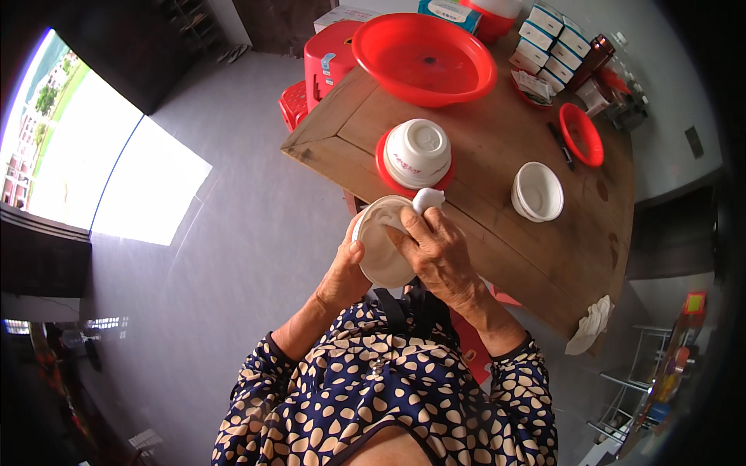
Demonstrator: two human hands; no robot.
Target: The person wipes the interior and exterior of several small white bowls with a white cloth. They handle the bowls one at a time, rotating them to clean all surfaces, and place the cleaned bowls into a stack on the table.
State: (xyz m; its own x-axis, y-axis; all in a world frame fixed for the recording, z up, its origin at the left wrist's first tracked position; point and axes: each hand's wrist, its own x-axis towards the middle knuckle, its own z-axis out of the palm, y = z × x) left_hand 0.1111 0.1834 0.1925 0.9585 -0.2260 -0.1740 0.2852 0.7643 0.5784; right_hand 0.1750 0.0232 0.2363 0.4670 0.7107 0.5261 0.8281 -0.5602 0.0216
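Observation:
Just in front of my body, over the table's near edge, my left hand (344,268) grips the side of a white bowl (381,260), thumb at the rim. The bowl is tilted so that its inside faces me. My right hand (440,252) is closed on a wadded white cloth or tissue (427,200), its fingers reaching into the bowl. Part of the wad sticks out above the knuckles; the rest is partly hidden. Just beyond, upside-down white bowls (420,151) are stacked on a red plate or shallow basin (382,167). More white bowls (538,192), nested upright, stand to the right.
A large red basin (423,58) sits at the wooden table's (497,132) far edge. Farther right are a small red basin (581,135), a dark pen-like object (561,146) and stacked tissue packs (550,46). Crumpled white tissue (592,325) hangs at the right corner. Red stools (330,62) stand behind.

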